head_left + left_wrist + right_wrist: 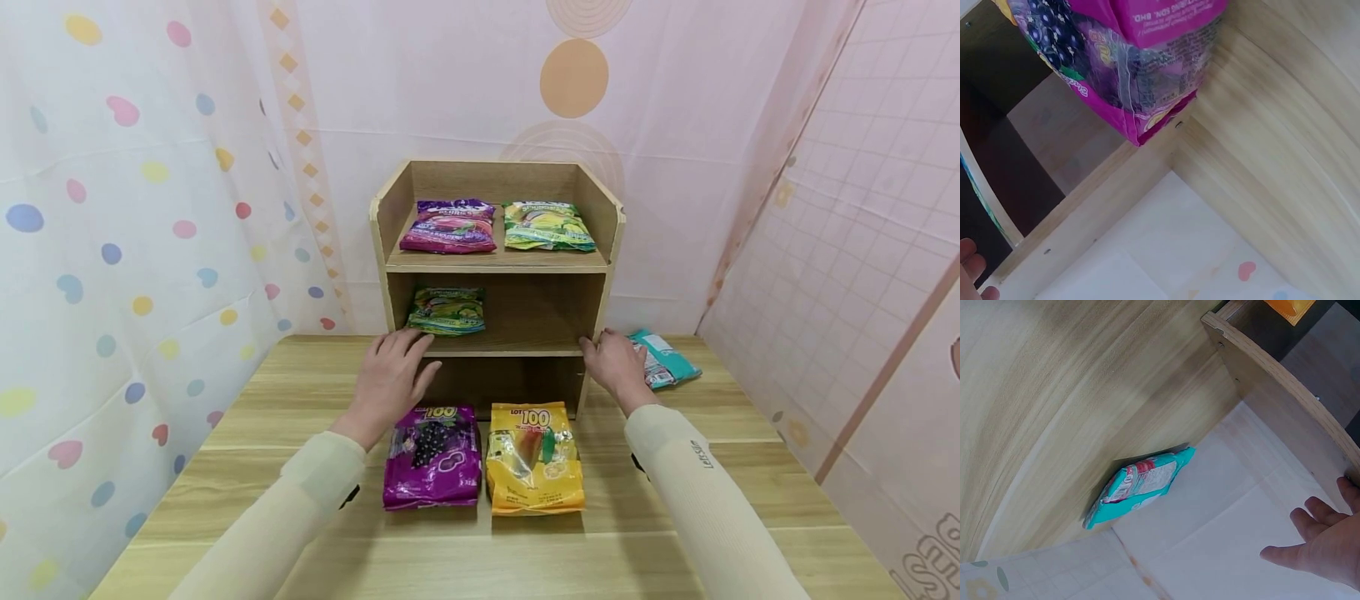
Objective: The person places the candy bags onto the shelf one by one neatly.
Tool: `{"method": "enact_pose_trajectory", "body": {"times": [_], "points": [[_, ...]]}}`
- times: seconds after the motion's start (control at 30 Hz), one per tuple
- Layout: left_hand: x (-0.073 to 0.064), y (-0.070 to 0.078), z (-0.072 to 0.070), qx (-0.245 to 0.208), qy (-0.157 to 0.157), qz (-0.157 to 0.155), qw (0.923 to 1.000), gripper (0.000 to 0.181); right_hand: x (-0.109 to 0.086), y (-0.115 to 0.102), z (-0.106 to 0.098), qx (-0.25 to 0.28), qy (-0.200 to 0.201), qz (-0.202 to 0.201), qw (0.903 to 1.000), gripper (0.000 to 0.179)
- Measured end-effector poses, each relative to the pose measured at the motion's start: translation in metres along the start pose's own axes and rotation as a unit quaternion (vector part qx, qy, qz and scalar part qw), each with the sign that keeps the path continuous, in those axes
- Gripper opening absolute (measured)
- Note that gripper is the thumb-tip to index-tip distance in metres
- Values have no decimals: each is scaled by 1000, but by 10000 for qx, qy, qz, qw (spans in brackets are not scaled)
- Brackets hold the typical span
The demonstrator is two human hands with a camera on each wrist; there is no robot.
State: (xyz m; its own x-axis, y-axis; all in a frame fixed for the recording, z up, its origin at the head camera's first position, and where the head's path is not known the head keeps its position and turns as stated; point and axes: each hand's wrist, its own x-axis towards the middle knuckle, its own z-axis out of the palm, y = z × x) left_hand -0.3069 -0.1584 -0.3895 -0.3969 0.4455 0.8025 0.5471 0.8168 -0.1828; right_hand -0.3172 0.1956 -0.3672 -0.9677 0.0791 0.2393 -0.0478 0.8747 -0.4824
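Observation:
A small wooden three-tier shelf (pixel 517 268) stands on the table. My left hand (pixel 386 383) is at its left front edge, beside the middle tier, fingers relaxed and holding no bag. Only those fingertips (pixel 971 265) show in the left wrist view. At the shelf's right side panel is my right hand (pixel 618 367). In the right wrist view its fingers are spread, one touching the panel's outer face. A green candy bag (pixel 447 312) lies on the middle tier's left. Below stand a purple grape candy bag (pixel 432 458) and a yellow mango candy bag (pixel 534 458).
On the top tier lie a purple candy bag (pixel 453 227) and a green-yellow one (pixel 547 226). A teal bag (pixel 1138 487) rests on the table right of the shelf. Patterned curtains (pixel 150 192) border the wooden table (pixel 247 467) at the back and sides.

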Motion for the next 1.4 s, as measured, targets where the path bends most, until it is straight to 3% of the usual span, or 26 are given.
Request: {"method": "enact_pose_trajectory", "body": {"times": [0.43, 0.7, 0.93, 1.4], "points": [[-4, -10, -6, -45, 300, -218, 9993, 36, 1, 0, 0, 20, 41, -54, 10000, 51], [-7, -17, -9, -171, 362, -638, 9972, 32, 0, -1, 0, 55, 46, -10, 10000, 52], [-9, -24, -10, -97, 457, -828, 9955, 29, 0, -1, 0, 62, 27, -22, 10000, 53], [-5, -28, -11, -35, -237, -1722, 9848, 41, 0, -1, 0, 93, 64, -38, 9999, 51]]}}
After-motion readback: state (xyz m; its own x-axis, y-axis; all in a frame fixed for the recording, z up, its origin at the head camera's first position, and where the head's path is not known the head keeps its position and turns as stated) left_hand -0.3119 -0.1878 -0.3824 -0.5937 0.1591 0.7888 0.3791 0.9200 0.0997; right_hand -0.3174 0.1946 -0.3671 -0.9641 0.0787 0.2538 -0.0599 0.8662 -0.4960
